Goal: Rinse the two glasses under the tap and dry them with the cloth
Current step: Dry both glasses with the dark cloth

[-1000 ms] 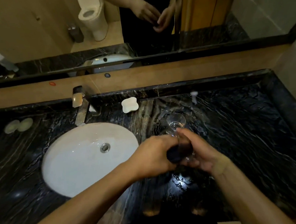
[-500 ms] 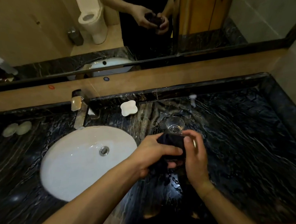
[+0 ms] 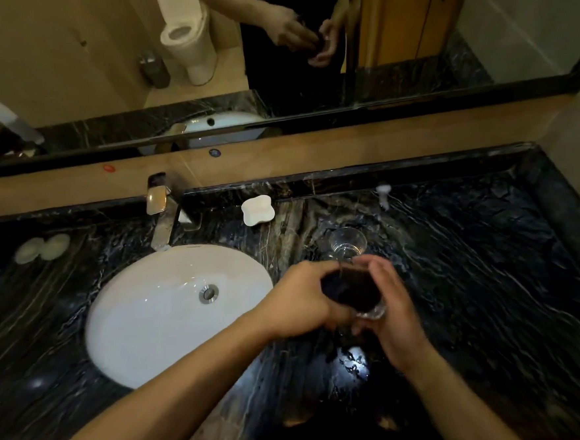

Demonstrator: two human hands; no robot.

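Over the black marble counter, right of the basin, my right hand grips a clear glass; only its thick base shows. A dark cloth is stuffed into and around that glass, and my left hand presses it in from the left. The second clear glass stands upright on the counter just behind my hands, apart from them. The chrome tap stands behind the white oval basin, with no water visible.
A white soap dish sits at the back of the counter. Two pale round pads lie far left. A small white object stands at the back right. A mirror spans the wall behind.
The glass and cloth have turned in my hands: the cloth was bunched at the top a moment ago, and now fills the glass with its base pointing toward me.
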